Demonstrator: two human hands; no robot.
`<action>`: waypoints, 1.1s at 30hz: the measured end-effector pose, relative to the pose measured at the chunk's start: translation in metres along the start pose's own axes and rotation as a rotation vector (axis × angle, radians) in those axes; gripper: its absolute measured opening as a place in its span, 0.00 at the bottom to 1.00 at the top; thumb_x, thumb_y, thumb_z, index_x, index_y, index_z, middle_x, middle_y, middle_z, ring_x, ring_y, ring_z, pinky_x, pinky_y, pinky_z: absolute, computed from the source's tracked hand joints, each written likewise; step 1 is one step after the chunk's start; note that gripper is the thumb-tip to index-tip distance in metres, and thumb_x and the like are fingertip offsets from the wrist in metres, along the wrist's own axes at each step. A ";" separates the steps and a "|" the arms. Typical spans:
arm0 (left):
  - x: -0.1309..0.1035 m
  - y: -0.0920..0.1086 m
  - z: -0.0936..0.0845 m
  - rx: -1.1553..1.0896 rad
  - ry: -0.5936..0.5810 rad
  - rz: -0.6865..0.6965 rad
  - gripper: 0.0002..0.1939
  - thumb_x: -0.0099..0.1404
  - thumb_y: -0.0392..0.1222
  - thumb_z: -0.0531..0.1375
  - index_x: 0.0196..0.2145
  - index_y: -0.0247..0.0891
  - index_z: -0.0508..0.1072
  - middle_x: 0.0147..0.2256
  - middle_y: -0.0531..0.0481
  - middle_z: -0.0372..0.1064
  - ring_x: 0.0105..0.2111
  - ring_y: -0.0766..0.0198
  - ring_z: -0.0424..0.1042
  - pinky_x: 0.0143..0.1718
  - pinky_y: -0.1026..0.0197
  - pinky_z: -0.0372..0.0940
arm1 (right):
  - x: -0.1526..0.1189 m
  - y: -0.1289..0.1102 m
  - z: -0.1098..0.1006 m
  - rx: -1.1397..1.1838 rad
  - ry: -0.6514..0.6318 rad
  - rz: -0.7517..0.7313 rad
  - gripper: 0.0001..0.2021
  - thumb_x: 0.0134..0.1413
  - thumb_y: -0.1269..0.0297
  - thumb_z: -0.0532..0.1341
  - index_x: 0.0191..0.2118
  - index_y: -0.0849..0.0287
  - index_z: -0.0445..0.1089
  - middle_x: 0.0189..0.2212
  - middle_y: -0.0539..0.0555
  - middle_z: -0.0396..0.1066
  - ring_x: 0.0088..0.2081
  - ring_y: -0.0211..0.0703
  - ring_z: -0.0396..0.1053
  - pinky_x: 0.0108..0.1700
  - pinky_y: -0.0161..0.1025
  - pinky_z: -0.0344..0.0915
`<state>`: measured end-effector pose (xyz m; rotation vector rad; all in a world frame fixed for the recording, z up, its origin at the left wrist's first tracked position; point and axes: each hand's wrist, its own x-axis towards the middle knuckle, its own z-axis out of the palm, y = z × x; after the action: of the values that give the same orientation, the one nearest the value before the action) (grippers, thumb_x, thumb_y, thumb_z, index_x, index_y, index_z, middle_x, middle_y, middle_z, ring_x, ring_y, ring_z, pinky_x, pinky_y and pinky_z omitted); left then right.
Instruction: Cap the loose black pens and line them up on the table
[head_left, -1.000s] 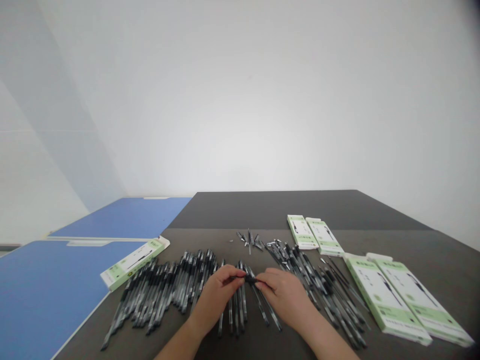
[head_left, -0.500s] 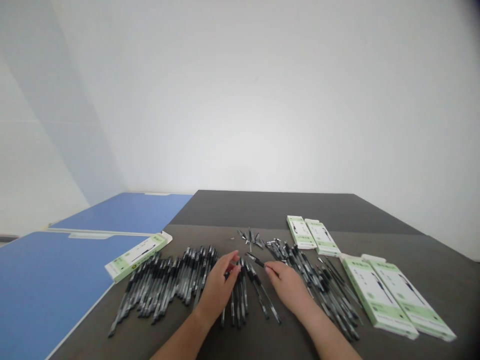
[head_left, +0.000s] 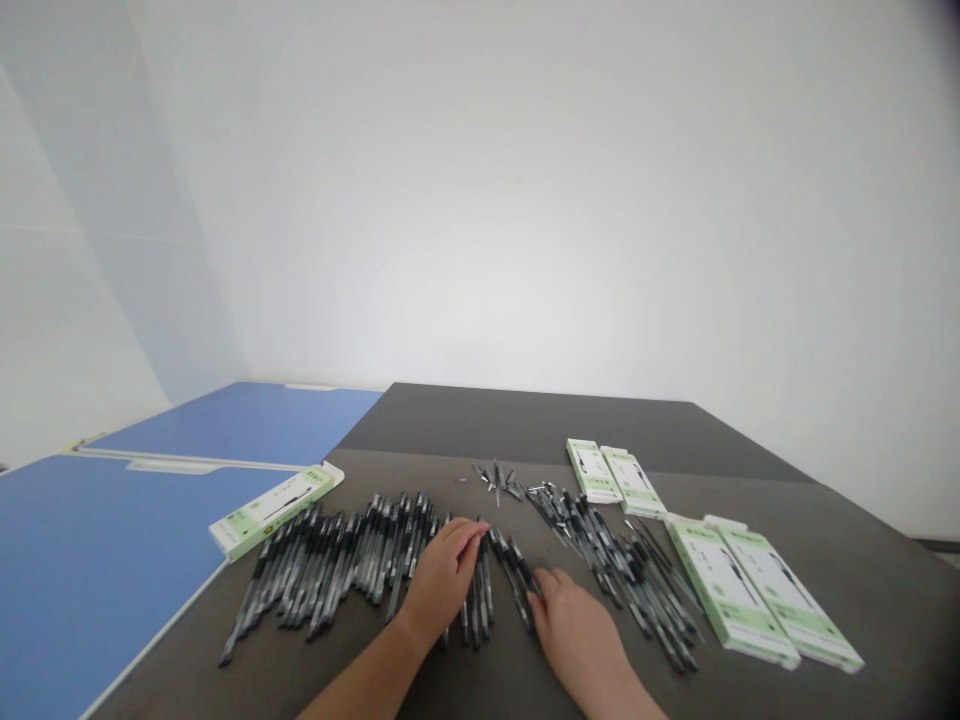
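My left hand [head_left: 448,575] is over the middle group of black-and-clear pens [head_left: 480,598], its thumb and fingertips pressed together. Whatever may be between those fingertips is too small to make out. Lower and to the right, my right hand [head_left: 576,630] has its thumb and fingers closed around the lower part of a pen [head_left: 519,553]. That pen slants on the dark table beside another pen [head_left: 510,583]. Left of my hands lies a wide row of similar pens [head_left: 322,570], packed side by side.
Several more pens [head_left: 637,580] lie slanted on the right, with thin dark rods [head_left: 664,555] beside them. Small pen parts [head_left: 498,482] are scattered behind my hands. Green-and-white pen boxes stand flat at right [head_left: 731,590], back right [head_left: 592,470] and left [head_left: 277,510]. A blue tabletop [head_left: 112,560] adjoins the dark table [head_left: 525,420].
My right hand has come down and toward me, from holding a pen raised in the middle to the pens lying there. My left hand's thumb and fingers have closed together.
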<state>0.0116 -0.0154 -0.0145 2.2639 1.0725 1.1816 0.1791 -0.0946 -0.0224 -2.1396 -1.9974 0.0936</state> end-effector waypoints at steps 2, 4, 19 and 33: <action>0.000 0.000 -0.001 0.003 0.004 -0.001 0.11 0.64 0.38 0.50 0.39 0.41 0.72 0.37 0.48 0.71 0.39 0.62 0.69 0.44 0.58 0.65 | 0.005 0.010 -0.007 -0.021 0.006 0.012 0.12 0.58 0.67 0.49 0.40 0.58 0.69 0.37 0.57 0.72 0.38 0.44 0.72 0.37 0.35 0.63; 0.001 0.000 -0.002 0.002 0.003 -0.005 0.11 0.64 0.38 0.51 0.38 0.41 0.72 0.37 0.48 0.71 0.39 0.62 0.69 0.44 0.58 0.65 | 0.011 0.025 -0.014 -0.092 0.031 0.068 0.13 0.58 0.67 0.48 0.37 0.60 0.70 0.35 0.58 0.73 0.36 0.45 0.72 0.35 0.36 0.63; -0.001 -0.001 0.000 -0.031 0.011 -0.013 0.12 0.64 0.38 0.50 0.39 0.41 0.72 0.38 0.48 0.71 0.40 0.61 0.69 0.45 0.56 0.64 | 0.025 0.066 -0.009 -0.280 0.014 0.218 0.12 0.56 0.73 0.50 0.34 0.67 0.70 0.31 0.66 0.74 0.34 0.53 0.74 0.34 0.42 0.66; 0.000 0.004 0.000 -0.181 -0.024 -0.136 0.13 0.63 0.42 0.51 0.39 0.41 0.73 0.38 0.46 0.72 0.40 0.59 0.69 0.45 0.56 0.62 | 0.027 0.048 -0.042 -0.049 0.005 0.226 0.10 0.52 0.65 0.52 0.30 0.61 0.71 0.28 0.59 0.74 0.31 0.47 0.72 0.29 0.36 0.59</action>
<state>0.0131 -0.0176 -0.0117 2.0302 1.0474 1.1442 0.2366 -0.0753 0.0119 -2.3866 -1.7662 0.0750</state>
